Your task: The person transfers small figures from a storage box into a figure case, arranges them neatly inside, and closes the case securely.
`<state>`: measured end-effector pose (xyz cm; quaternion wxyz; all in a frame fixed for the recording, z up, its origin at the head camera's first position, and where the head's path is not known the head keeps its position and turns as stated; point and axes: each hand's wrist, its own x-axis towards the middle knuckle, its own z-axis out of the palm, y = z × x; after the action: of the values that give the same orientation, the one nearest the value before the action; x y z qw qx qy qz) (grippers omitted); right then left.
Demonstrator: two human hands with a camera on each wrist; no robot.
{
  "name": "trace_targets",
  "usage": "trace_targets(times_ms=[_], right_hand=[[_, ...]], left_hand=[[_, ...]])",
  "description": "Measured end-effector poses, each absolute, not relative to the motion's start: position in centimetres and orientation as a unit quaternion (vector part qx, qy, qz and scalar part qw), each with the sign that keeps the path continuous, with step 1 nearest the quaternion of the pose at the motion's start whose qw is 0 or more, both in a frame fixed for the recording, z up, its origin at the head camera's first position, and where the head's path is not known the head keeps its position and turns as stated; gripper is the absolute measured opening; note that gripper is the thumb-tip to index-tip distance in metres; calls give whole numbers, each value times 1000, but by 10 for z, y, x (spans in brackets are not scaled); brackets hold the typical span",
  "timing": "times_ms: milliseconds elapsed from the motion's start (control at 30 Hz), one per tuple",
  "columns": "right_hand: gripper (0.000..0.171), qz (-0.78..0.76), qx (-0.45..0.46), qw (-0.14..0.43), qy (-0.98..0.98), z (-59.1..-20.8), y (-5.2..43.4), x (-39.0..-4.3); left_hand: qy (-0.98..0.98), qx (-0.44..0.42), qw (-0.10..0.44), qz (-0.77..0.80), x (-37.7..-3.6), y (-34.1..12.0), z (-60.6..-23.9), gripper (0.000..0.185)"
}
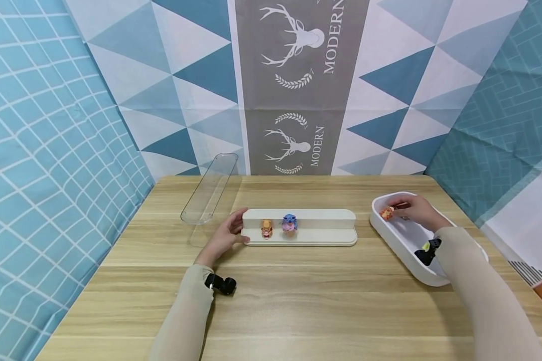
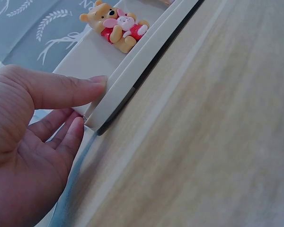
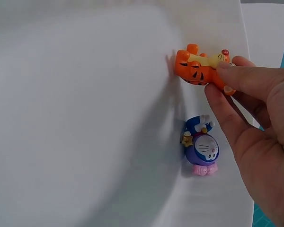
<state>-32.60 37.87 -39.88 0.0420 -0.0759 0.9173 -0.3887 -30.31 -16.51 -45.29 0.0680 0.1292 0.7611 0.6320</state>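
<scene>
Though hidden from the head camera, a blue figurine (image 3: pixel 201 147) lies in the tray (image 3: pixel 85 118).

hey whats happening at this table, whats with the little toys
A person is working with small toy figures at a wooden table. The left hand touches the end of a white stepped stand, which carries a yellow bear figure and a blue figure. The right hand reaches into a white tray and pinches an orange tiger figure; a blue-and-purple figure lies beside it.
</scene>
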Motion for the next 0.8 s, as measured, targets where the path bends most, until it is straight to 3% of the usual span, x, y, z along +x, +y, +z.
trace_targets(times_ms=[800], right_hand=[[48,-405,-39,50,912,-385,378,-319]], left_hand=[[761,131,69,632,-304,-166,-454,88]])
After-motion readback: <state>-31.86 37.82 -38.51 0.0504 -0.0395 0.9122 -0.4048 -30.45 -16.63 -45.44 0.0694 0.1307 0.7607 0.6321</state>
